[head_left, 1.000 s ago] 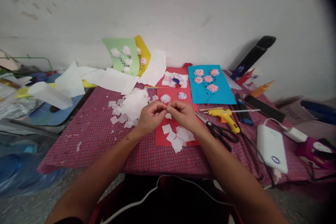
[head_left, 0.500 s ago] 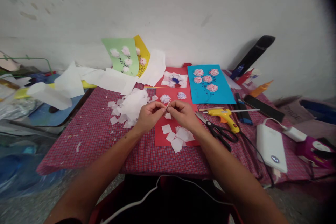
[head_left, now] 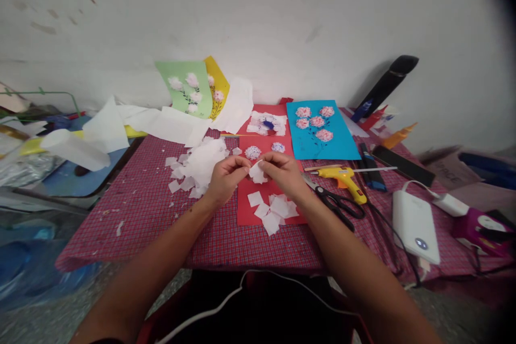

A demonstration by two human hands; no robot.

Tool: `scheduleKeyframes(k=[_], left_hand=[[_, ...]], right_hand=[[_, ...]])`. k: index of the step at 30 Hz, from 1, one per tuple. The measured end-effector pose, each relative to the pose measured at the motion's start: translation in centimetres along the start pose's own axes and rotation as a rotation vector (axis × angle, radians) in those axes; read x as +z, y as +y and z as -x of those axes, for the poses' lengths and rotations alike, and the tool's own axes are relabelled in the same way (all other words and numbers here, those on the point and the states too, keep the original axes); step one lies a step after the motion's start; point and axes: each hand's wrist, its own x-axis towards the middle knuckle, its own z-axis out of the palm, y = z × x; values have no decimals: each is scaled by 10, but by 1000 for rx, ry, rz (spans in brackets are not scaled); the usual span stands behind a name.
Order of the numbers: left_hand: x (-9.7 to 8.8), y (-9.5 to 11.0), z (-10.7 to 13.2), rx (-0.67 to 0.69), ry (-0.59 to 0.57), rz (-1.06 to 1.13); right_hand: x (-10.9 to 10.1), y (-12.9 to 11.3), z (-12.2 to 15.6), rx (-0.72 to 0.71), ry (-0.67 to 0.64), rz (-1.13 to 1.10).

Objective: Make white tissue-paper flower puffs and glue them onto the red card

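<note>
Over the red card [head_left: 248,219], a small white tissue paper piece [head_left: 257,174] is stretched between my two hands. My left hand [head_left: 228,176] is closed in a pinch at its left edge, thumb against forefinger. At the paper's right side, the thumb and fingers of my right hand [head_left: 285,173] are pinched on it. Just beyond the fingertips sit two speckled paper flowers, a larger one [head_left: 253,152] and a smaller one [head_left: 278,147]. Loose white paper squares [head_left: 272,221] lie on the card below my hands.
A heap of white paper squares [head_left: 205,158] lies left. Behind are an ink-stained tissue [head_left: 258,122] and a blue flower card [head_left: 350,142]. To the right lie black-handled scissors [head_left: 338,205], a yellow glue gun [head_left: 342,174] with its cable, and a white power bank [head_left: 417,226].
The paper between my hands now faces me as a wider white piece, where earlier only a thin edge showed at the fingertips. My hands have drawn slightly apart.
</note>
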Motion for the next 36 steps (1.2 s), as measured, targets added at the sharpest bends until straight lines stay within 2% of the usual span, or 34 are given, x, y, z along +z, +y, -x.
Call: scheduleKeyframes(k=[5, 9, 12, 15, 19, 27, 36], left_hand=[[1, 4, 0, -41, 17, 49], [3, 7, 1, -91, -68, 122], [4, 6, 1, -93, -114, 63], [4, 3, 1, -77, -82, -24], [2, -2, -1, -72, -36, -19], [3, 0, -1, -95, -57, 42], [3, 3, 1, -90, -91, -77]], right_hand=[[-1, -4, 2, -8, 0, 14], [0, -2, 1, 4, 14, 35], [0, -2, 1, 3, 14, 66], [1, -2, 2, 11, -8, 93], [1, 0, 2, 25, -7, 60], [2, -2, 1, 24, -7, 17], [1, -1, 2, 20, -9, 61]])
